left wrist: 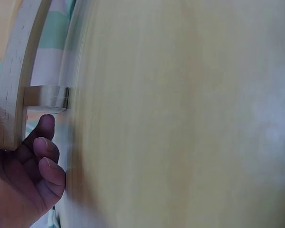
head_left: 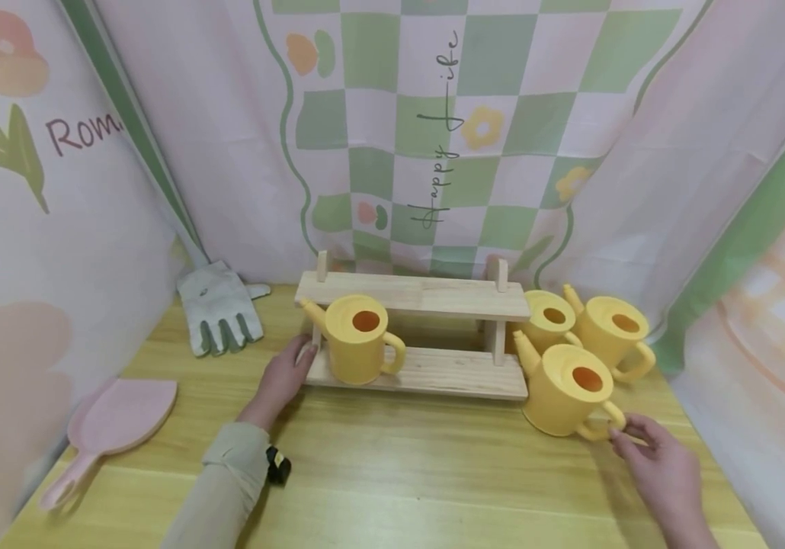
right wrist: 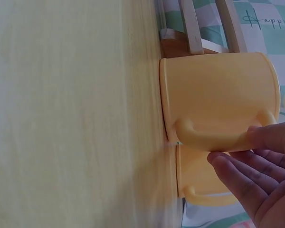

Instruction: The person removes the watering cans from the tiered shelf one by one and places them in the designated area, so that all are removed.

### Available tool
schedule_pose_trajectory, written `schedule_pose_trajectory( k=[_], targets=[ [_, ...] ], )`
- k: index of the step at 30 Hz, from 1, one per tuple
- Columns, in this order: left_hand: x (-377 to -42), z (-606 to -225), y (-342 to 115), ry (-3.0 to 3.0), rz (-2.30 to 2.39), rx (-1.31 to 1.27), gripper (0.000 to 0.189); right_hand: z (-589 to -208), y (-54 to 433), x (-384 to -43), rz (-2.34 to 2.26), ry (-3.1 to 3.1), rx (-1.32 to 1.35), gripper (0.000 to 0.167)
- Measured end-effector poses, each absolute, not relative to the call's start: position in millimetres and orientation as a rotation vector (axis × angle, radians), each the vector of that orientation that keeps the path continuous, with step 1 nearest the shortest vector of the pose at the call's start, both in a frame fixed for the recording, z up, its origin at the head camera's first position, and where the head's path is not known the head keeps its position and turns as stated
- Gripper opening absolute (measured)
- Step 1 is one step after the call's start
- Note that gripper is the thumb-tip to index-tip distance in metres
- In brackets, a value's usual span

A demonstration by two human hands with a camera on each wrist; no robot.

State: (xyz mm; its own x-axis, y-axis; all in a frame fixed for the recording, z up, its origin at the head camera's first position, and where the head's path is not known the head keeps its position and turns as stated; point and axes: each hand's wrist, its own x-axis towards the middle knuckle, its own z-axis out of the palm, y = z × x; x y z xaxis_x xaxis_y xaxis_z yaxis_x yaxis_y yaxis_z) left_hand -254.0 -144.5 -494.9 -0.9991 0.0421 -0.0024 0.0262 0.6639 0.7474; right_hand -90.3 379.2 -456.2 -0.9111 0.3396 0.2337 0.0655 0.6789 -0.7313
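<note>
Yellow handle [right wrist: 213,141], pinched between the thumb and fingertips of the nearly closed right hand [head_left: 663,467]: it belongs to the near watering can [head_left: 560,400], on the tabletop [head_left: 392,476] just right of the wooden shelf [head_left: 447,372]. The left hand [head_left: 286,375] grips the shelf's left end; its wrist view shows curled fingers mostly hidden from the head. Only the head view shows the spouts, another can [head_left: 354,354] on the lower board at left, a glove [head_left: 221,301] far left and a pink scoop [head_left: 121,418] nearer.

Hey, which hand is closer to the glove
Left: the left hand grips the shelf's end nearest the glove; the right hand is farther, at the handle of a watering can.
</note>
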Motion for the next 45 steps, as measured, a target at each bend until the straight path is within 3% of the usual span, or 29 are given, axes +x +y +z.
schedule_pose_trajectory(
  k=[14,19,27,45],
  targets=[
    [-254,-493,-143,2.846,1.275,0.052,0.058,-440,371,-90,0.994,-2.526,-0.272,0.048],
    [-254,-493,-143,2.845,1.278,0.047,0.057,-428,358,-90,0.924,-2.380,-0.291,0.045],
    [-255,-494,-144,2.847,1.277,0.048,0.057,-412,333,-99,0.890,-2.095,0.045,0.048],
    [-254,-494,-144,2.830,1.290,0.054,0.058,-404,289,-121,1.003,-2.100,0.392,0.045]
  ],
)
